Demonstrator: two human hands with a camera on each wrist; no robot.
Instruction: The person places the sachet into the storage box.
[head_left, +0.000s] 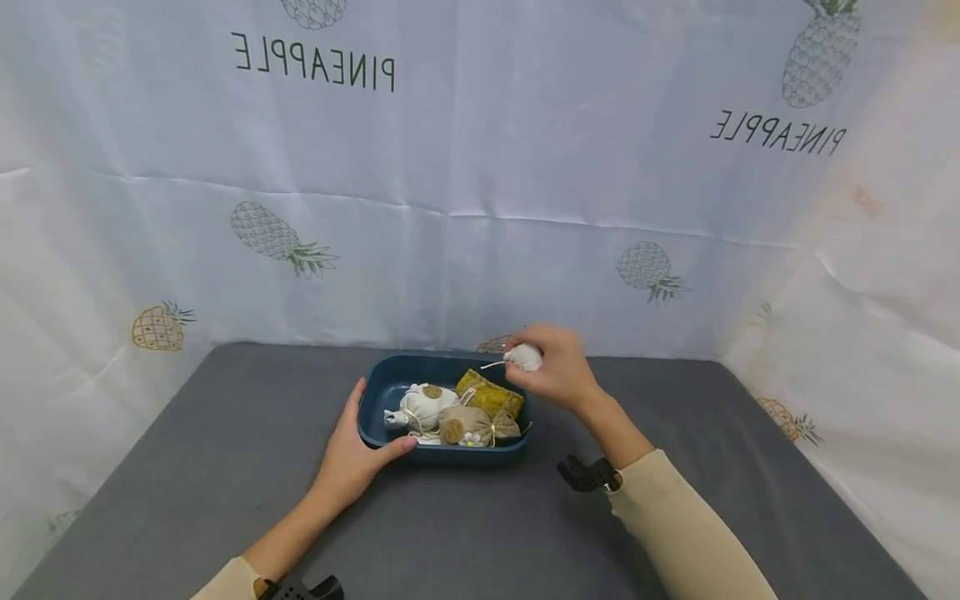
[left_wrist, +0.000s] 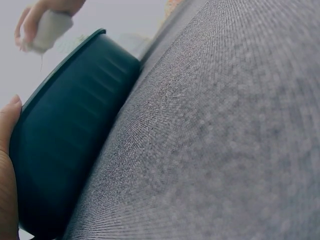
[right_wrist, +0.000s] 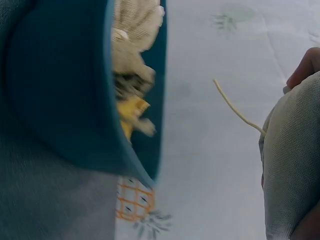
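A dark blue plastic tub [head_left: 468, 455] stands on the grey cloth in the head view. My left hand [head_left: 351, 457] grips its left end, thumb over the front rim and fingers along the side. Above the tub's back right corner, my right hand [head_left: 557, 367] holds a small white cloth pouch [head_left: 527, 357], whose thin cord dangles free. Inside the tub lie a white tied pouch [head_left: 424, 405] with a round brown label, a beige tied pouch [head_left: 480, 423] with a cork-like disc, and a yellow patterned pouch [head_left: 491, 394] toward the back right.
The grey cloth surface [head_left: 225, 467] extends on both sides of the tub. A white curtain [head_left: 480, 167] printed with pineapples hangs right behind the tub and along the sides. Black straps [head_left: 588, 473] sit on the wrists.
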